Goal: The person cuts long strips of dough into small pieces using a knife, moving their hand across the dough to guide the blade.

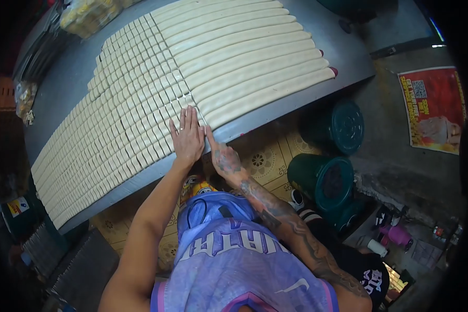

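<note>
Head view. Dough in rows on table (343,57): cut pieces (114,112) left, long strips (244,56) right, straight cut line between. Left hand (189,136) flat, fingers extended, gripping nothing; lies on near end of cut pieces, beside the line. Right hand (224,157) just to its right, index finger stretched toward near end of line, other fingers curled; whether grasping anything, cannot tell. Strips lie ahead and right of both.
</note>
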Demonstrator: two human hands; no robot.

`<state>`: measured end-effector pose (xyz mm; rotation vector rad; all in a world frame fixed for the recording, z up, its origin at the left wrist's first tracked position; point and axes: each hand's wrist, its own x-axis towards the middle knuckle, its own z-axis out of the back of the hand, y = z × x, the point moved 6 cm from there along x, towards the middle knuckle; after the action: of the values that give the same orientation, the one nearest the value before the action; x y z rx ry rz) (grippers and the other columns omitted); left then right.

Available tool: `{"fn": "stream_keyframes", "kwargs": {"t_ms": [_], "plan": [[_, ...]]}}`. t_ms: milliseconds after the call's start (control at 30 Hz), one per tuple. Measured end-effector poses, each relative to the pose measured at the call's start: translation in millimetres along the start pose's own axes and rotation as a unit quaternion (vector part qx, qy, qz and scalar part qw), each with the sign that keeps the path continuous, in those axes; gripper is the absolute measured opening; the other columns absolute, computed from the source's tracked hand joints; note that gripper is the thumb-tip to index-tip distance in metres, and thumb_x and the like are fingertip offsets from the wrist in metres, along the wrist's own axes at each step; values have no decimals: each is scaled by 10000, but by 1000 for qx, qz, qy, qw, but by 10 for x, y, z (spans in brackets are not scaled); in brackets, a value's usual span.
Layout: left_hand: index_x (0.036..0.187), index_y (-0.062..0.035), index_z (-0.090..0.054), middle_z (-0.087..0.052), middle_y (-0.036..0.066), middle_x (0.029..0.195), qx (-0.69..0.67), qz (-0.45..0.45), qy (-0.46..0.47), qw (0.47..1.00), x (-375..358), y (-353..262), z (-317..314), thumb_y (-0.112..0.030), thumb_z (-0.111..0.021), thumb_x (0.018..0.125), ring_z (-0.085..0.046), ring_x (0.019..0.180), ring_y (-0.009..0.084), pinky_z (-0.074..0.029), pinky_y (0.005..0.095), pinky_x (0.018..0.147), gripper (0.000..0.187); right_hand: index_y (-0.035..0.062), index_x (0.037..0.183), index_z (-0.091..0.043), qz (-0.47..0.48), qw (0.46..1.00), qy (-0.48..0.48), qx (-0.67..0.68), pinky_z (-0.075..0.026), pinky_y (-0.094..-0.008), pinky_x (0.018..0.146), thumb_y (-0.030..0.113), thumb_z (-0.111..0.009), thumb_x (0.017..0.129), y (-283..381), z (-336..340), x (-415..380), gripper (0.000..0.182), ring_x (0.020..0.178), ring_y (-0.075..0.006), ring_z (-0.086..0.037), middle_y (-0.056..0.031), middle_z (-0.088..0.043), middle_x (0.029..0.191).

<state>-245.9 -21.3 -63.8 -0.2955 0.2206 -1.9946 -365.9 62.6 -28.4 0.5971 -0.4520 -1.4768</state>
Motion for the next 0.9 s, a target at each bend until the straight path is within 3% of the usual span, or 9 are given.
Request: {"fn": "stream_keyframes", "kwargs": {"t_ms": [67,133,367,433,533,667,800,867,900], "plan": [[1719,-61,-355,-367,112,1784,20,20,-12,1000,30,-23,32,-325,-490,1119,-289,1673,276,-123,638,1336,670,86,1772,-183,-32,992,51,-113,-627,-520,646,38,-529,968,-68,-25,-437,877,750,-384,-758,-214,-681,804],[1721,-55,-347,-361,112,1787,24,18,-14,999,38,19,10,-318,-493,1120,-289,1673,279,-128,633,1336,672,115,1776,-201,-14,994,61,-92,-582,-527,561,47,-514,1014,-119,17,-864,827,721,-343,-752,-164,-623,720],[1728,-67,-337,-317,136,1806,-172,64,-5,983,70,281,105,-257,-503,1133,-217,1693,352,-57,629,1338,646,84,1764,-208,-116,986,111,46,-540,-554,639,82,-530,1089,178,863,-742,748,725,-423,-711,-239,-665,797],[1719,-78,-367,-313,145,1808,-211,97,-16,973,224,479,195,-232,-515,1132,-198,1698,359,-34,619,1343,625,64,1756,-208,-44,997,24,60,-545,-557,709,62,-544,1076,195,915,-120,758,783,-465,-712,-270,-678,833],[1710,-87,-395,-311,147,1809,-230,110,-35,966,734,833,321,-224,-536,1126,-182,1702,364,-34,617,1344,616,91,1759,-188,-99,991,62,64,-508,-576,757,131,-483,1136,121,783,862,690,851,-542,-690,-331,-698,869],[1666,-80,-477,-363,157,1783,-238,126,-66,961,1776,1505,415,-246,-557,1120,-187,1698,370,-55,618,1347,576,120,1763,-185,-79,992,66,75,-508,-598,785,147,-472,1139,199,639,2350,687,864,-546,-690,-338,-700,875],[1648,-72,-501,-385,164,1770,-204,121,-91,967,2968,2144,522,-284,-559,1117,-208,1690,377,-81,623,1346,574,60,1757,-149,-26,998,59,18,-511,-625,807,137,-516,1103,231,386,3785,754,885,-538,-700,-329,-732,949],[1659,-65,-478,-378,159,1774,-146,100,-87,980,3514,2454,455,-328,-551,1117,-222,1686,379,-101,635,1340,607,-14,1745,-199,52,996,11,-70,-543,-509,744,62,-515,1059,275,292,4320,759,746,-394,-690,-218,-683,804],[1659,-65,-478,-378,159,1774,-147,100,-84,980,3754,2582,437,-328,-551,1117,-222,1686,379,-101,635,1340,607,-14,1745,-199,49,996,13,-70,-543,-509,744,62,-515,1059,287,262,4585,759,746,-394,-690,-218,-683,804]]}}
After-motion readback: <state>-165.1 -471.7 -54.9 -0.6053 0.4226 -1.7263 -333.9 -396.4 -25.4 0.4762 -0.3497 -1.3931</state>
